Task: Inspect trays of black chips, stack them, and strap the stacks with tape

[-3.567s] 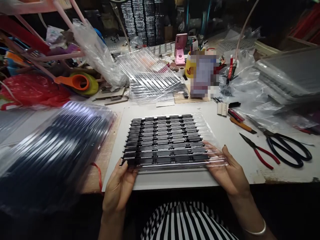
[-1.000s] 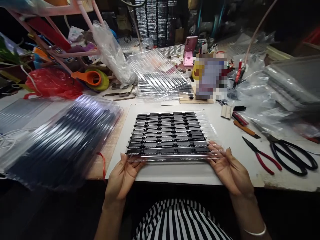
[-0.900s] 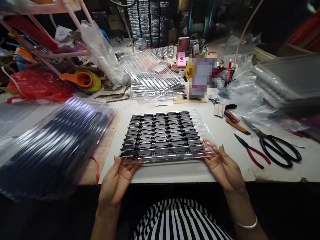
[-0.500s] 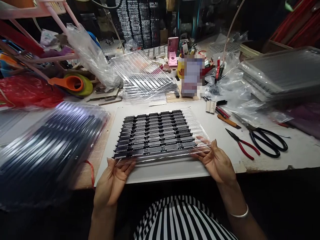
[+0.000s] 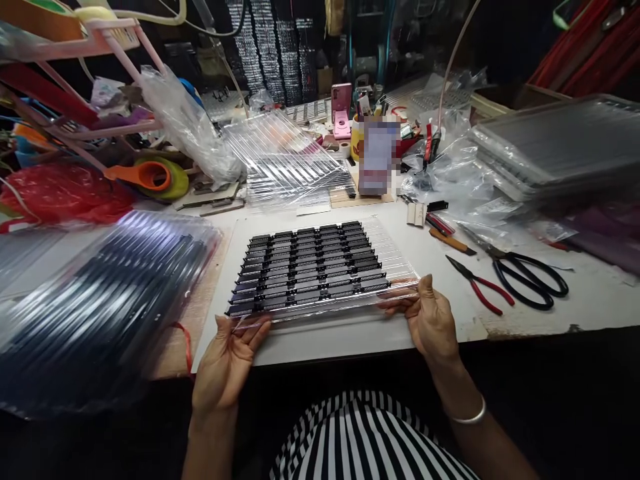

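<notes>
L hand [image 5: 225, 360] pinches near L corner of clear tray [image 5: 387, 250], thumb at the edge, fingers curled under; R hand [image 5: 434, 321] has near R corner the same way, fingers seen thru the plastic; both grips closed on it, so tray sits btwn the hands, over white board [image 5: 325, 347] on the bench; near edge looks lifted, can't tell if far edge touches. Tray carries rows of blk toothed parts [image 5: 305, 267], R-hand strip bare; silver bangle [image 5: 473, 415] on R wrist. To the R of board: red-handled pliers [image 5: 483, 287], blk scissors [image 5: 533, 280] just beside, orange cutter [image 5: 453, 242] nearby; to the L: stack of dark-filled trays [image 5: 115, 300], blurry, w/ red ribbon [image 5: 186, 340] near it; behind: more clear trays [image 5: 290, 160], orange tape dispenser [image 5: 145, 175] further L.
</notes>
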Available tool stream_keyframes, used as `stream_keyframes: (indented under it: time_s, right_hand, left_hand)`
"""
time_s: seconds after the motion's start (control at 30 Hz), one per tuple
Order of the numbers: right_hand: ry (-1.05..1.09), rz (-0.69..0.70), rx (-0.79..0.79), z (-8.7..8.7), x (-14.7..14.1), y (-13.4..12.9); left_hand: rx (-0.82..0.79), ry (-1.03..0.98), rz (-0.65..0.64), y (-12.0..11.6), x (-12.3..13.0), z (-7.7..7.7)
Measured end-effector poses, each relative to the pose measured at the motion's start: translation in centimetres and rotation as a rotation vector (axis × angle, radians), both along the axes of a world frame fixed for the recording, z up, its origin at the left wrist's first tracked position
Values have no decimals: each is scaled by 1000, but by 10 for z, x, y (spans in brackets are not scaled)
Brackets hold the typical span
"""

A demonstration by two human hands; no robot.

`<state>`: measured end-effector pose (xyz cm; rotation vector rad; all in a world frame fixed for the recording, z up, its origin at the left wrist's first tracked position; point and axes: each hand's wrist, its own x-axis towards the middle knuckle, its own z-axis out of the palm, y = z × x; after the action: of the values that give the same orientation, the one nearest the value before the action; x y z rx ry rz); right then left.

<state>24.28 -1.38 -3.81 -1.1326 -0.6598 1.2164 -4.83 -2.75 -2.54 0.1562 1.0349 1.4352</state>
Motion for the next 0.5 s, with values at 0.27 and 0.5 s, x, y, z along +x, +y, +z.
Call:
stream_keyframes:
  time_s: [0.27, 0.5]
  right_hand:
    - [-10, -6, 1, 0, 0, -2]
    - [-42, -6, -16, -2, 2, -5]
  left_hand:
    - [35, 22, -13, -2, -2, -6]
    - [73, 9, -37, -5, 0, -6]
